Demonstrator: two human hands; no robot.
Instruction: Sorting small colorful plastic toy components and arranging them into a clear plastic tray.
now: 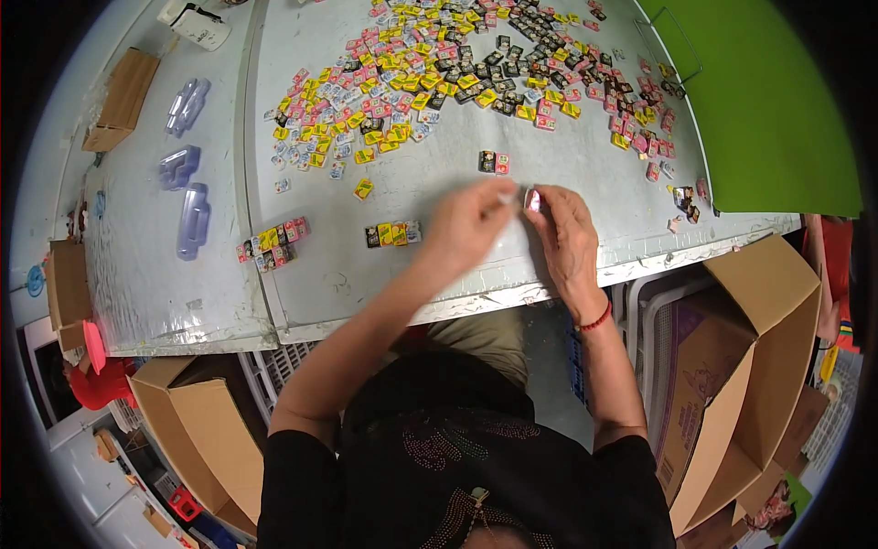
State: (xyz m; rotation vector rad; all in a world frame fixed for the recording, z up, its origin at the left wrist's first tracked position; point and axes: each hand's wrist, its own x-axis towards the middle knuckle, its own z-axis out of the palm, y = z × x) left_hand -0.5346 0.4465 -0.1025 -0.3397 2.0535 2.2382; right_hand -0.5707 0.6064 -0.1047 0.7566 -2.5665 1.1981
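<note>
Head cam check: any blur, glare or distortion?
Head view: left hand smeared, likely motion blur; right hand sharper, its small shiny piece catching a highlight.
Head view: glare patches toward the pale tabletop's near-left corner.
Head view: fisheye bends straight edges; picture corners black.

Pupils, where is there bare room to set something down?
Grey tabletop lies bare between the lone yellow rectangular packet and the adjoining black and pink packets, and right of the right hand. Far middle: crowded with multicoloured packets.

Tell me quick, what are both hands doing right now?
Left hand: blurred, can't tell if holding anything.
Right hand: holding a small shiny pinkish piece.
</note>
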